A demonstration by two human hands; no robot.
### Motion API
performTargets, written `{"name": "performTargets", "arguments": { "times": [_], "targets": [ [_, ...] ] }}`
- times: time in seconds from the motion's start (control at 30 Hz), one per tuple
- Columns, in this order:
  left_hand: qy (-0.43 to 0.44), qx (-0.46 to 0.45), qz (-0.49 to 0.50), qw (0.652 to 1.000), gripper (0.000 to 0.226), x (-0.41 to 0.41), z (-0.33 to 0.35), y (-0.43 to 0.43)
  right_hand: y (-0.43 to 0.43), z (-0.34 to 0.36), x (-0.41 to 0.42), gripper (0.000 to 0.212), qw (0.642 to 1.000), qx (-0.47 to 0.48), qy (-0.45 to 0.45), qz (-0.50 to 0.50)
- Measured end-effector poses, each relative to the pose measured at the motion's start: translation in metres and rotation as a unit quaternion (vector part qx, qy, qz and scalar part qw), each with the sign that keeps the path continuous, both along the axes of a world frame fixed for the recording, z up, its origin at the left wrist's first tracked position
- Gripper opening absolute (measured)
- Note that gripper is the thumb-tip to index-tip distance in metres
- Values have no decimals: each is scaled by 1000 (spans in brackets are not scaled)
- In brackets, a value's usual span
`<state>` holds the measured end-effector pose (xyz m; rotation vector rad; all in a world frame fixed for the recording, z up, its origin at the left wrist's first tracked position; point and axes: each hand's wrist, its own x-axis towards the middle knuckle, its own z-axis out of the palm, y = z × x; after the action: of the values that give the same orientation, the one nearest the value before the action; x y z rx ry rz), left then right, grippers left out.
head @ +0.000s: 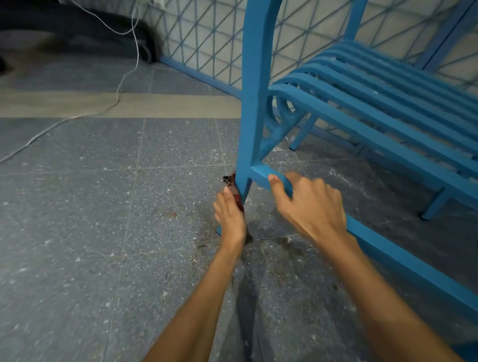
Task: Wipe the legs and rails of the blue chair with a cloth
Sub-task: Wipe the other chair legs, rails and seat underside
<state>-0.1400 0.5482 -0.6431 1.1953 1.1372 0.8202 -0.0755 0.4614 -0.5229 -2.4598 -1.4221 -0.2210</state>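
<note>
The blue chair (365, 100) stands on the speckled tile floor (84, 213) beside a lattice wall (213, 32). My right hand (312, 205) grips its low side rail (275, 179), thumb on top. My left hand (229, 216) presses a dark red cloth (236, 193) against the front leg (250, 121), fingers closed round it.

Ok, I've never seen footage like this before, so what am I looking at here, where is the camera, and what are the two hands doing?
There is no machine, just a person's bare arms. The one picture comes from a camera on their head, looking down. The left hand presses a dark red cloth against the lower part of a blue chair leg. The right hand grips the low rail joined to that leg. The slatted seat is at right. On the tiled floor lies a white cable, and there are brown stains near the leg's foot.
</note>
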Motion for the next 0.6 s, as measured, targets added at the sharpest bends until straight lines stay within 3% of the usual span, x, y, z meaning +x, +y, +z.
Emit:
{"name": "performTargets", "arguments": {
  "times": [0.07,0.23,0.4,0.5,0.6],
  "targets": [
    [-31,5,8,999,56,4,24,4,0,0,-1,50,1000,2,-5,-1],
    [-80,113,13,990,44,13,61,-2,0,-3,-1,50,1000,7,-9,-1],
    [-65,138,35,988,66,12,26,-15,2,-4,-4,52,1000,4,-17,-20],
    [-40,71,43,996,46,10,1,-12,2,-4,-3,52,1000,15,-8,-26],
    [-45,-120,86,988,57,8,-23,3,1,-4,-3,52,999,6,4,-32]
  ]
}}
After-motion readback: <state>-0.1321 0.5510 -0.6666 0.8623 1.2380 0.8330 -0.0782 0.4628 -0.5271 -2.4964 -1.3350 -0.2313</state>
